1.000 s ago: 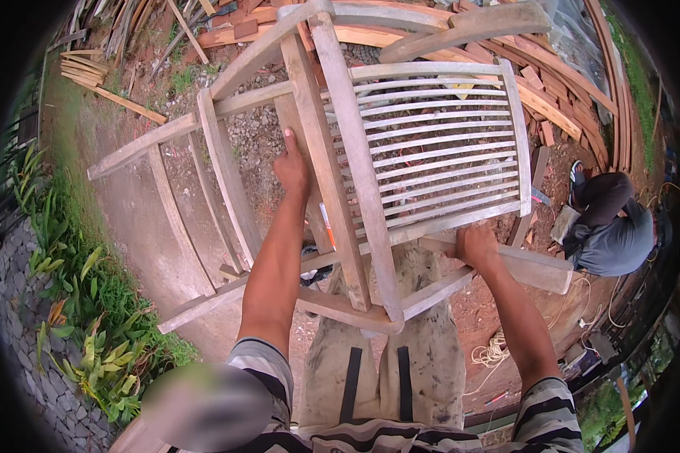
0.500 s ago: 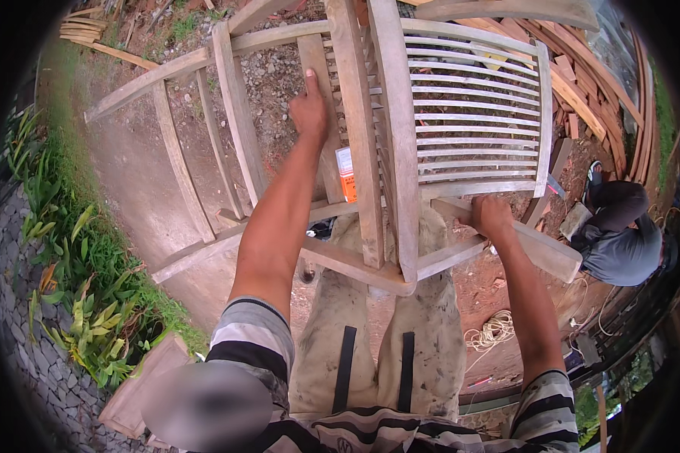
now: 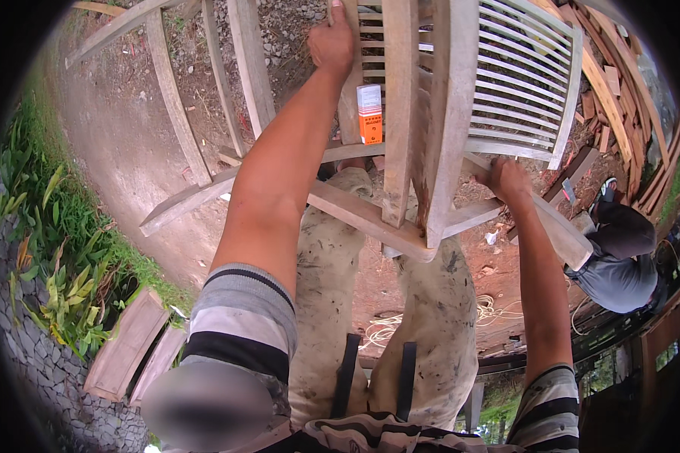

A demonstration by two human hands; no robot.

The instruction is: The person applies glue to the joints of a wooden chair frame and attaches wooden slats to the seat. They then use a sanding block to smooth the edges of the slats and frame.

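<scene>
Two hands on one slatted wooden chair (image 3: pixel 461 113), weathered grey, filling upper centre of frame. Far left: green plants (image 3: pixel 60 249), stone edging, two flat boards (image 3: pixel 132 351) at lower left. Left hand (image 3: pixel 331 41) at top centre, fingers curled over upright rail. Just right of it, small upright box (image 3: pixel 369 113), white top, orange bottom, against frame. Right hand (image 3: pixel 506 180) right of centre, closed round lower rail. Lower right: crouching person (image 3: pixel 619 257) in grey. Stacked timber (image 3: pixel 619 90) upper right.
</scene>
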